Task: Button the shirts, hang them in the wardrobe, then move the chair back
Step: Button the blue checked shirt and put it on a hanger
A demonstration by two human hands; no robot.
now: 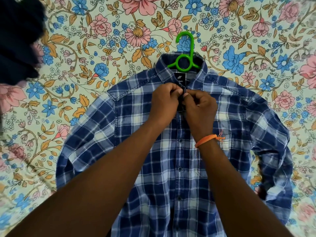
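Both hands are met at the top of the placket: the left hand (164,101) is curled onto the edge of the cloth, and the right hand (198,108), banded at the wrist by an orange thread (207,139), is pinched onto the opposite edge, just below the collar. A button near the neck is judged to be the one in work, though it is hidden between the fingertips. The plaid shirt (130,134) is laid flat, front up, on the bed, its sleeves folded round at the sides. Further down, dark buttons (179,168) are seen in a closed line, so this shirt's buttoning is reckoned nearly finished. Hanging in the wardrobe is not yet done, and neither wardrobe nor chair is shown.

Soft, washed woven cotton is suggested, checked in navy, pale blue and white. A green plastic hanger (185,55) is already threaded through the collar, its smooth hook left out above. Beneath, a floral bedsheet (85,48) is spread, lightly creased. Dark fabric (18,38) is bunched at the upper left corner.
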